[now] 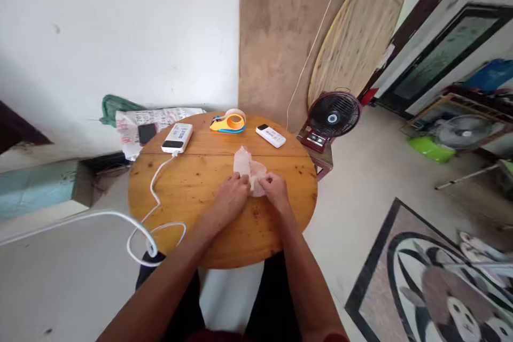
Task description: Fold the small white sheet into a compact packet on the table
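Note:
A small pale pink, crumpled piece of thin paper or plastic (247, 164) lies near the middle of a round wooden table (192, 192). Both my hands rest on the table at its near edge. My left hand (231, 199) has its fingers curled and pinches the sheet's left side. My right hand (274, 189) is closed on the sheet's right side. The part of the sheet under my fingers is hidden.
At the table's far edge lie a white power bank (177, 137) with a white cable (154, 197) trailing off the left side, an orange-yellow tape dispenser (230, 121) and a white remote (271, 135). A small dark fan (333, 116) stands to the right. Wooden boards lean on the wall.

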The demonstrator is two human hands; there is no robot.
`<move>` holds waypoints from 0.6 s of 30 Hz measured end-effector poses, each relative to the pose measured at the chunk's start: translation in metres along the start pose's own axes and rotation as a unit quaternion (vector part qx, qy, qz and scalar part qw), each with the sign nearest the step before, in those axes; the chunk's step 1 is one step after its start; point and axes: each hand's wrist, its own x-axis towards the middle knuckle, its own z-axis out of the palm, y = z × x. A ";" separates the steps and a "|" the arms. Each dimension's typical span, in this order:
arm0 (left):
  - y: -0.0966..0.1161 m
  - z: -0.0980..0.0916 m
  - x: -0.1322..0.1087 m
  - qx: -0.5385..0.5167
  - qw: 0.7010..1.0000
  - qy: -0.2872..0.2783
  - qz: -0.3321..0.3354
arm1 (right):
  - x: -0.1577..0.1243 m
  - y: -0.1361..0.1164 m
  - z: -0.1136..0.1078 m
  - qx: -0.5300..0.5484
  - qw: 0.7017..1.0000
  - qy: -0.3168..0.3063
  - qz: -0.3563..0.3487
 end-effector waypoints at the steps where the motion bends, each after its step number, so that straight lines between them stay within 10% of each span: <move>1: 0.000 -0.001 0.000 0.000 1.000 -0.003 0.000 | 0.000 -0.002 0.002 0.033 0.999 -0.006 0.013; 7: -0.001 -0.001 -0.002 -0.002 1.000 0.003 0.003 | 0.003 -0.009 0.014 0.117 0.991 -0.034 0.049; 18: -0.004 0.014 -0.009 -0.084 0.992 0.082 -0.042 | 0.003 -0.041 0.008 -0.068 0.993 -0.090 -0.023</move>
